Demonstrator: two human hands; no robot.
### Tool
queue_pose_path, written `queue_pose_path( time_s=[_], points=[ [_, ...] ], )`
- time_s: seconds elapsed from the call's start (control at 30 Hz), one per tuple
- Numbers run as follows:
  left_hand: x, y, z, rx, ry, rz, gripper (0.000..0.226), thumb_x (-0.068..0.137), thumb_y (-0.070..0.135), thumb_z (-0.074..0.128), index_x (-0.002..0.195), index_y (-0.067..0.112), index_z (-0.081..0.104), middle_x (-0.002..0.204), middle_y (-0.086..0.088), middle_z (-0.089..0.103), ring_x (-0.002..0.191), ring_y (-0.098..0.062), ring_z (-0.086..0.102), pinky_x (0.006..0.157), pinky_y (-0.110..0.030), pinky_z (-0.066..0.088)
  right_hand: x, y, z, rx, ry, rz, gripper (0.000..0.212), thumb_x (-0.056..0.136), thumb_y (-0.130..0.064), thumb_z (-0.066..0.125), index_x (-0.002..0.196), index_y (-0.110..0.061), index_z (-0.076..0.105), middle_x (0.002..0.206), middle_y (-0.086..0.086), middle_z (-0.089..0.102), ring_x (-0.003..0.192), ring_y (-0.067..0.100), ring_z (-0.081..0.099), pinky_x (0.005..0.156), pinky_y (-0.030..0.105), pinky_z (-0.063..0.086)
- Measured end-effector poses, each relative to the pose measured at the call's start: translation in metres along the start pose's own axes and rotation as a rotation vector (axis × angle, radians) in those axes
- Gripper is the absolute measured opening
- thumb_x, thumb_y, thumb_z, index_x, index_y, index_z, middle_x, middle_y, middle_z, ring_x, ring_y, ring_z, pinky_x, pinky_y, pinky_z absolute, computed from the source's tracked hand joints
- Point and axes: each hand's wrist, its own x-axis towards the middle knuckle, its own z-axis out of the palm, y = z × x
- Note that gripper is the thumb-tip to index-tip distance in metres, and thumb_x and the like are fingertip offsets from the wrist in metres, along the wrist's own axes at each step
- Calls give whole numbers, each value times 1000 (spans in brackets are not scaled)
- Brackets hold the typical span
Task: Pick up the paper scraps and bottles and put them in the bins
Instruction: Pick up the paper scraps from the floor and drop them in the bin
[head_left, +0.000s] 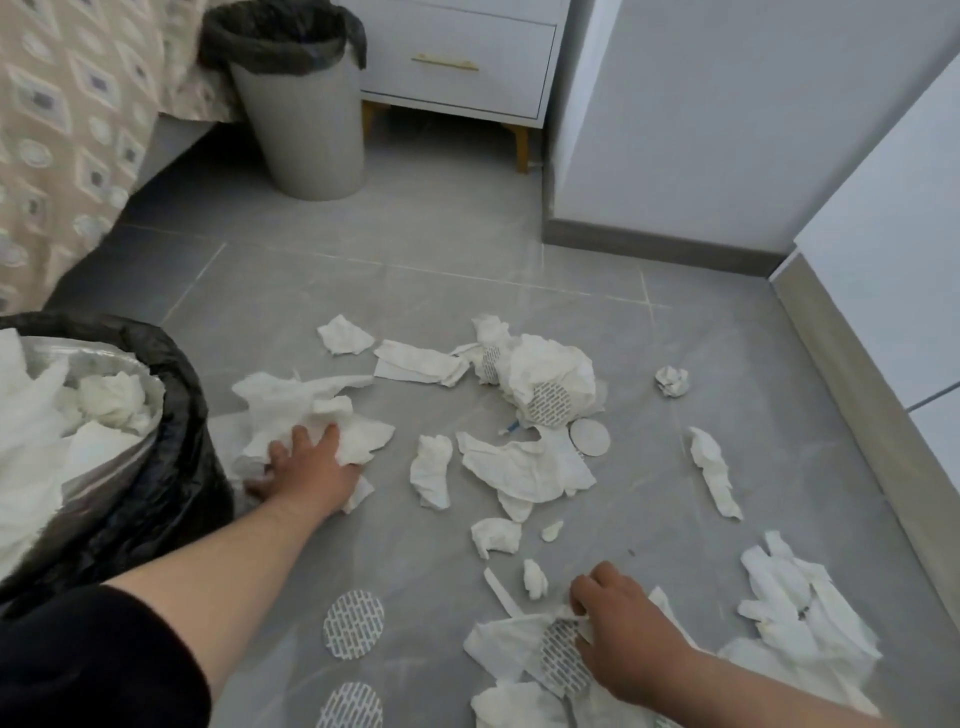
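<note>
The left hand (311, 470) is reaching to 9 o'clock of the litter, its grip half closed. Its fingers are digging into the big crumpled sheet (296, 400) and bunching it against the floor (415, 234). That sheet is lying just beside the near bin (171, 426), whose black liner is bulging at the 8 o'clock edge of the view and is already holding white paper.

The right hand (631, 639) is working at 5 o'clock. Its grip is nearly closed, with the fingertips pinching the edge of a torn sheet (509, 642) that is carrying a round patterned disc (558, 660).

More paper scraps (545, 374) are lying scattered between the two hands and out toward 1 o'clock. A loose disc (353, 623) is sitting at 6 o'clock.

The far bin (306, 130) is standing upright at 11 o'clock, well apart from the litter, with bare tiles lying between. The bed (67, 130) is closing in the 10 o'clock side, and a white cabinet (883, 234) is bounding the floor from 2 to 4 o'clock.
</note>
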Motion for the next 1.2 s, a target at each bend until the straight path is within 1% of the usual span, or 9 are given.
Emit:
queue_pose_path(
  time_s=[0.13, 0.27, 0.47, 0.57, 0.77, 0.87, 0.97, 1.1, 1.2],
  points=[
    [-11, -1, 10, 121, 193, 152, 46, 90, 36, 45, 135, 28, 44, 135, -12, 44, 122, -39, 41, 99, -46, 39, -4, 0, -1, 0, -19, 21, 44, 82, -52, 55, 116, -24, 50, 117, 0, 37, 114, 25, 42, 95, 32, 36],
    [-18, -2, 21, 43, 146, 225, 37, 88, 24, 48, 125, 24, 55, 129, -12, 51, 118, -37, 45, 96, -39, 39, -11, -8, 1, -20, -61, 55, 62, 72, -58, 63, 121, -24, 45, 127, 1, 31, 119, 24, 33, 93, 34, 37],
    [-40, 3, 1, -260, 127, 261, 31, 82, 28, 52, 110, 30, 63, 116, -6, 62, 106, -31, 58, 83, -34, 48, -8, -21, -6, 80, -81, 138, 13, 83, -28, 55, 91, -25, 46, 102, 0, 36, 107, 27, 49, 77, 31, 36],
    [-55, 6, -15, -262, 110, 327, 26, 77, 34, 52, 101, 30, 62, 106, -5, 62, 96, -29, 61, 78, -35, 50, -8, -19, -22, 126, -77, 115, 24, 84, -26, 53, 68, -30, 36, 85, -2, 43, 91, 27, 56, 68, 30, 36],
    [-87, 9, -28, -297, 62, 518, 36, 78, 14, 58, 110, 27, 47, 105, -4, 58, 86, -24, 55, 67, -31, 39, -32, -1, -85, 278, 36, 125, 16, 81, -16, 62, 92, -22, 52, 82, -8, 54, 80, 16, 54, 58, 16, 35],
    [-99, 1, -22, -197, -113, 514, 68, 76, 13, 63, 137, 27, 37, 119, -8, 57, 101, -27, 57, 75, -28, 39, -51, 22, -104, 409, 97, 260, 38, 80, -14, 64, 115, -21, 53, 102, -4, 57, 91, 14, 55, 66, 20, 39],
    [-115, -14, -8, -52, -241, 580, 43, 69, 27, 57, 112, 27, 53, 109, 3, 57, 105, -21, 58, 75, -26, 40, -71, 45, -104, 423, 51, 372, 29, 79, -11, 65, 107, -13, 61, 93, -1, 60, 85, 14, 57, 59, 18, 39],
    [-134, -33, 22, 324, -158, 718, 30, 80, 28, 50, 110, 24, 51, 122, 1, 37, 120, -21, 43, 89, -30, 40, -98, 67, -65, 361, -114, 420, 16, 81, -12, 60, 92, -22, 55, 90, -3, 58, 84, 11, 57, 58, 18, 37],
    [-150, -34, 30, 457, -32, 817, 49, 65, 32, 67, 112, 25, 59, 138, -14, 47, 117, -32, 49, 84, -44, 52, -105, 77, -39, 111, -219, 351, 31, 88, -17, 53, 119, -19, 53, 124, 7, 50, 121, 23, 48, 85, 26, 39]
  ],
)
